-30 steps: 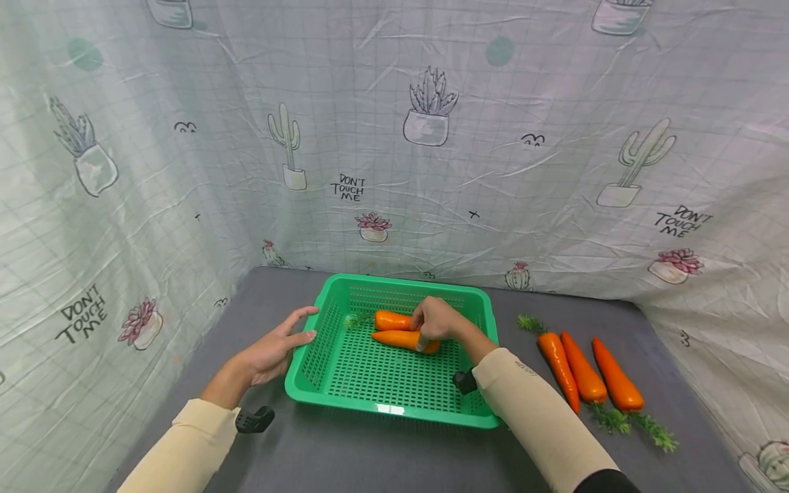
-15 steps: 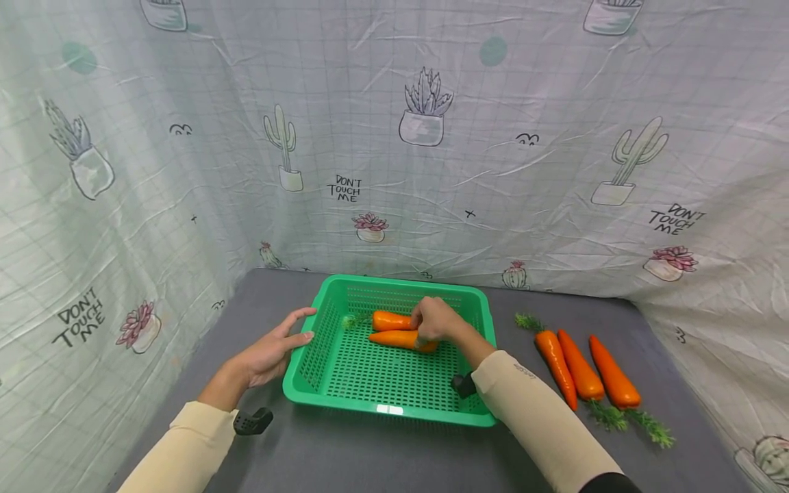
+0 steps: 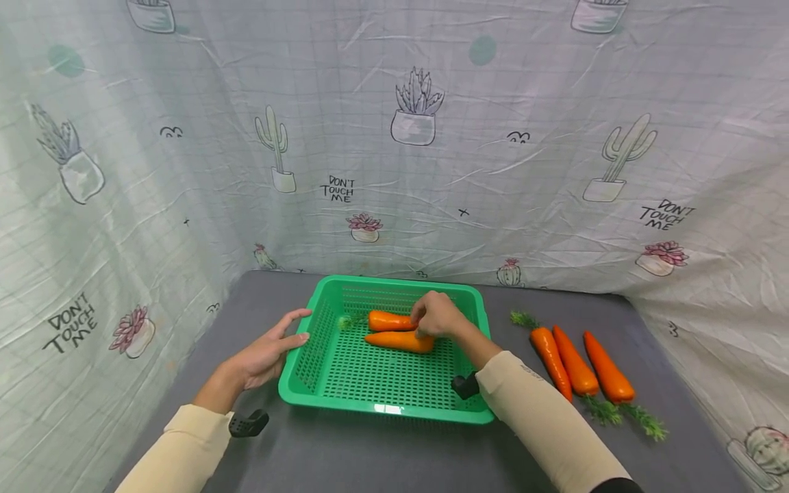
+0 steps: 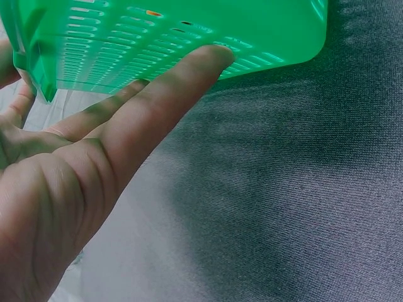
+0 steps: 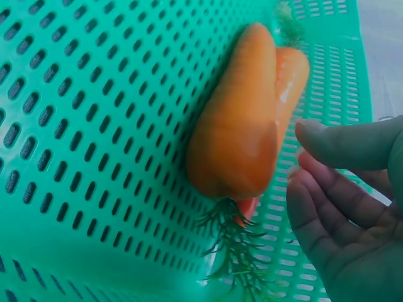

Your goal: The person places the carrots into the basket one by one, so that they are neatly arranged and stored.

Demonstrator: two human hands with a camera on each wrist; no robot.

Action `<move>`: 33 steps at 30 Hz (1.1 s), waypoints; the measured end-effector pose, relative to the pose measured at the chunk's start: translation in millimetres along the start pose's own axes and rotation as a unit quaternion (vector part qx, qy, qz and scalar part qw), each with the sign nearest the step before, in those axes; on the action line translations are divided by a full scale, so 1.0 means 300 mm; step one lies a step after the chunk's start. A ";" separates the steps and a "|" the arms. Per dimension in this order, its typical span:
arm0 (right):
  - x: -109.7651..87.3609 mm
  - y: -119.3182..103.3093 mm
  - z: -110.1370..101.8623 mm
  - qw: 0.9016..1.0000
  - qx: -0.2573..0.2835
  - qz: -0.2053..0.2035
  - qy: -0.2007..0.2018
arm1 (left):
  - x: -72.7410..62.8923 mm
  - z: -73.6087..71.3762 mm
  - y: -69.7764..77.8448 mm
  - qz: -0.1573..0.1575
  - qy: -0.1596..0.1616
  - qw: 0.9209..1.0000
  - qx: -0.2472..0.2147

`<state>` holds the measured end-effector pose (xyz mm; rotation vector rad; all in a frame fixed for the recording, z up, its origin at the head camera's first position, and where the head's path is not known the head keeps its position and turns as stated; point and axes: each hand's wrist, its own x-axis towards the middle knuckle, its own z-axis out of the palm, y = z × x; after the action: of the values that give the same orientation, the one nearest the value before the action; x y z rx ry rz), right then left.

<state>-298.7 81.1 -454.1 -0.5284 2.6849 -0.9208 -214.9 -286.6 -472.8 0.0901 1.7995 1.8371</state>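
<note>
A green plastic basket [image 3: 320, 397] with slotted walls holds two orange carrots. The front carrot [image 3: 399, 341] lies crosswise, its leafy green top [image 5: 234, 251] seen in the right wrist view. Behind it is a second carrot [image 3: 387, 320], partly covered by my right hand [image 3: 439, 316]. In the right wrist view the right thumb and fingers are slightly bent, with a gap to the front carrot and nothing between them. My left hand [image 3: 266, 352] rests against the basket's left side, thumb at the rim and long fingers extended along the outer wall.
Three more carrots [image 3: 576, 363] with green tops lie on the grey tabletop [image 3: 345, 452] right of the basket. A printed cloth [image 3: 456, 171] hangs behind and at both sides.
My right thumb has come off the front carrot and the hand has lifted slightly. The left hand stays at the basket. The head view has shifted a little.
</note>
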 end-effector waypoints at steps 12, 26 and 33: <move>-0.068 0.001 -0.066 0.995 0.101 0.023 0.001 | -0.001 0.004 0.005 0.002 -0.004 1.000 0.001; -0.121 -0.024 -0.121 0.986 0.159 0.039 -0.010 | 0.001 -0.002 0.001 -0.007 -0.005 1.000 -0.003; -0.144 -0.034 -0.142 0.986 0.164 0.039 -0.014 | 0.002 0.000 0.004 -0.004 -0.004 1.000 0.002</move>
<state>-271.9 114.5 -409.8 -0.3568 2.4369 -1.2868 -215.7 -286.4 -472.0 0.0910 1.7956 1.8256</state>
